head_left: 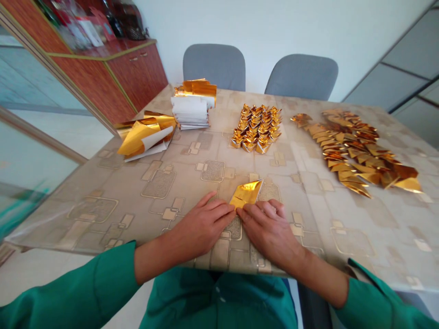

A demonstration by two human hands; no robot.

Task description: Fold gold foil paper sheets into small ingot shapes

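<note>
Gold foil paper, one small folded sheet (246,193), lies on the table (113,192) just in front of the person, its near corner pinned under the fingertips of both hands. The left hand (200,226) lies palm down, fingers stretched flat, tips touching the sheet's lower left edge. The right hand (269,228) is also flat and unclenched, fingertips meeting the left ones at the same corner. Neither hand grips; both press.

Judging from this, the step is creasing a fold. To do it well, the edges should be lined up before pressing, and the fingertips drawn firmly along the fold so the slippery foil stays put on the glossy tablecloth.

Further back, a tight cluster of finished gold paper ingots (257,128) sits at centre. To the right a spread of folded gold triangles (356,153) lies well apart from it. To the left are loose curled gold sheets (146,135) and a stack of unfolded paper (192,109). Two grey chairs (214,66) stand behind.
</note>
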